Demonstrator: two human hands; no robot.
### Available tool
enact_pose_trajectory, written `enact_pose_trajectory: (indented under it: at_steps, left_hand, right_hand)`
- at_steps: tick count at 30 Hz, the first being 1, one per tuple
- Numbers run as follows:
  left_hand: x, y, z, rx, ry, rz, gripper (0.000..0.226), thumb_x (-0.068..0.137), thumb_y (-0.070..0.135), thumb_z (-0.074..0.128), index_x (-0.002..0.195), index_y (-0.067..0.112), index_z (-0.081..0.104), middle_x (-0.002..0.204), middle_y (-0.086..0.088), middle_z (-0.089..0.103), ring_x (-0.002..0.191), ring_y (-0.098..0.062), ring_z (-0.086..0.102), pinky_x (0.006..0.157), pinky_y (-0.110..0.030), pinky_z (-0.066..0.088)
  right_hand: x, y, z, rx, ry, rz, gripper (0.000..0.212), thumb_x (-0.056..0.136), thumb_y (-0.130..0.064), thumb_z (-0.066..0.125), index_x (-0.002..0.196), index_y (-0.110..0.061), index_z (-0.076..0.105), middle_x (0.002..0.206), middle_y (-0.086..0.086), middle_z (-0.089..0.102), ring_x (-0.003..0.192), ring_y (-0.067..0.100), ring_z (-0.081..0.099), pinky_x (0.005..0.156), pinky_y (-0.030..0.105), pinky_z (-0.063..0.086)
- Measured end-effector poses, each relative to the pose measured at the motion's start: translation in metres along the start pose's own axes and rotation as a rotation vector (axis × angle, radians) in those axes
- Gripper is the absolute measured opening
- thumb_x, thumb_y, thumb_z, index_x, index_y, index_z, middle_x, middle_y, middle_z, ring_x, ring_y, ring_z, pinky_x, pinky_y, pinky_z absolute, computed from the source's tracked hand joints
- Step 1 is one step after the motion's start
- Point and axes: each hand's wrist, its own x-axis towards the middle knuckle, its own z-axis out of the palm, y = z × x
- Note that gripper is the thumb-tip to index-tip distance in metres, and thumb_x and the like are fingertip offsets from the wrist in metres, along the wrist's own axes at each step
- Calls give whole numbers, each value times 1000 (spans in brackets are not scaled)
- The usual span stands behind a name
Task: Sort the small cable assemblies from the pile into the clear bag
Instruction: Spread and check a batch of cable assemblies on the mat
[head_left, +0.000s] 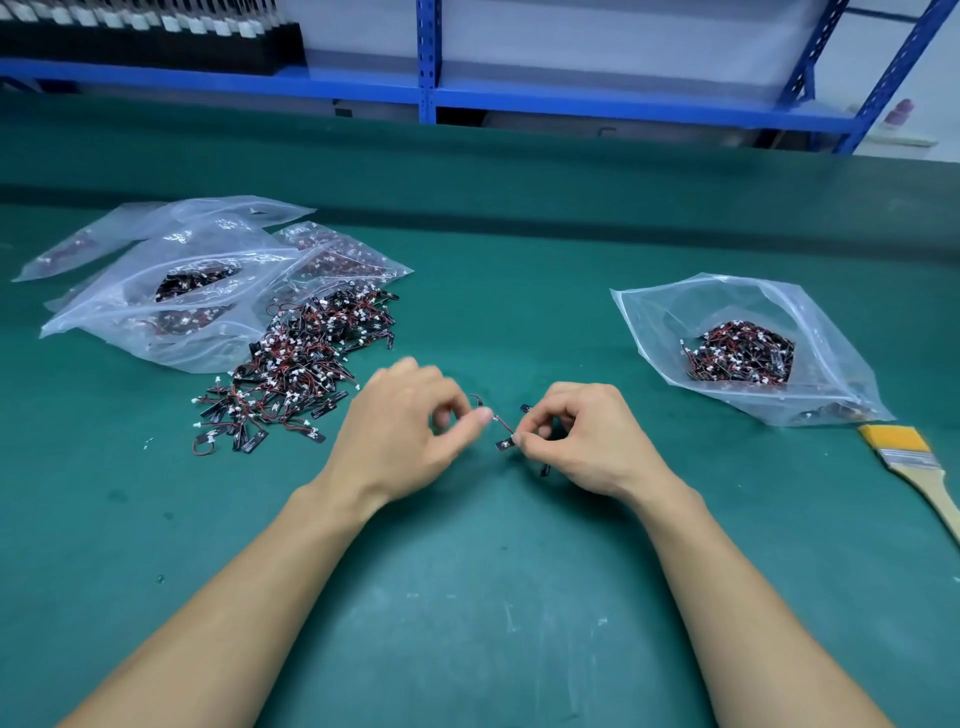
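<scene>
The left hand (410, 421) and right hand (582, 436) hover low over the tabletop (467, 597), just right of the pile (301, 364), both curled. Each grip is pinched tight on one cable assembly (503, 431) strung between them. Well right of the pile lies the part-filled clear bag (675, 306).

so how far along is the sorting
Partway. Done: a small heap of assemblies already sits in the clear bag on the right. In hand: the left hand and right hand pinch one cable assembly between them over the mat. Left: a much larger loose pile by the bags on the left.
</scene>
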Motion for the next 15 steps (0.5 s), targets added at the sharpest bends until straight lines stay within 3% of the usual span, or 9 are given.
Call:
enact_pose_trajectory:
  at_steps: [2, 5, 8, 15]
  left_hand:
    - [-8, 10, 4, -6, -100, -32, 42, 84, 62, 55, 65, 26, 65, 58, 13, 51, 67, -12, 45, 68, -30, 37]
    - [-10, 15, 10, -38, -168, -39, 29, 86, 48, 67, 68, 25, 67, 59, 11, 54, 70, -14, 49, 72, -35, 44]
    - [-10, 13, 11, -100, -157, -71, 19, 85, 33, 69, 69, 23, 66, 61, 9, 54, 71, -18, 50, 73, -38, 47]
    - [-11, 7, 10, -147, -70, -137, 22, 85, 37, 60, 68, 24, 64, 63, 11, 56, 71, -13, 49, 68, -28, 39]
  right_hand:
    - [1, 0, 1, -13, 21, -9, 18, 75, -20, 80, 64, -33, 74, 68, -8, 61, 60, 4, 51, 58, 13, 37]
    - [1, 1, 2, -14, 31, -28, 19, 76, -20, 81, 66, -34, 74, 67, -10, 61, 60, 4, 51, 58, 12, 36]
    - [2, 4, 1, -14, 26, -15, 15, 79, -21, 81, 70, -31, 76, 67, -12, 63, 60, 4, 50, 60, 13, 37]
    - [3, 14, -10, -16, 60, 128, 13, 78, -23, 77, 66, -26, 74, 57, -16, 63, 49, 2, 47, 51, 10, 37]
